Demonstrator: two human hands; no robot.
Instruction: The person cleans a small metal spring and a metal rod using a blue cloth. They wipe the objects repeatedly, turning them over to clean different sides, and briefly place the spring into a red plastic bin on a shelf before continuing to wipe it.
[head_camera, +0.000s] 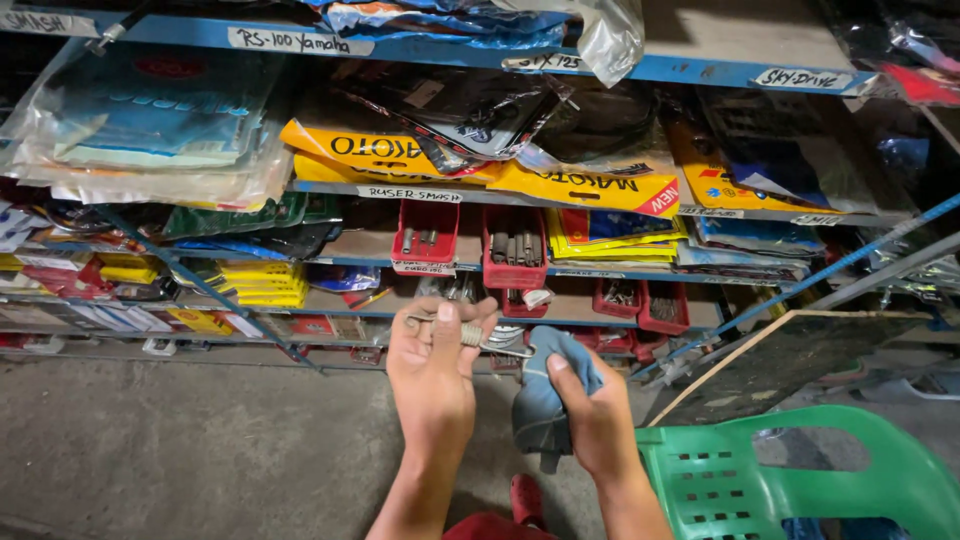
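Below the shelves (420, 190), left hand (432, 375) clenches what seems a spring part (470, 333); right hand (590, 415) grasps blue cloth (545, 400).

Lighting uneven, source overhead and slightly behind the camera. Mid-frame shelves (430, 190) bright; upper right corner and lower shelf recesses dim. Glare on clear plastic bags (610, 35) and glossy yellow packets (590, 185). Soft shadow on concrete floor (180, 450). Focus sharp at centre; slight wide-angle bending at edges. Left hand (432, 375), right hand (598, 425) evenly lit, mild softness.

Single head-worn view, looking down and forward, close over the hands, facing stocked shelves (420, 190)
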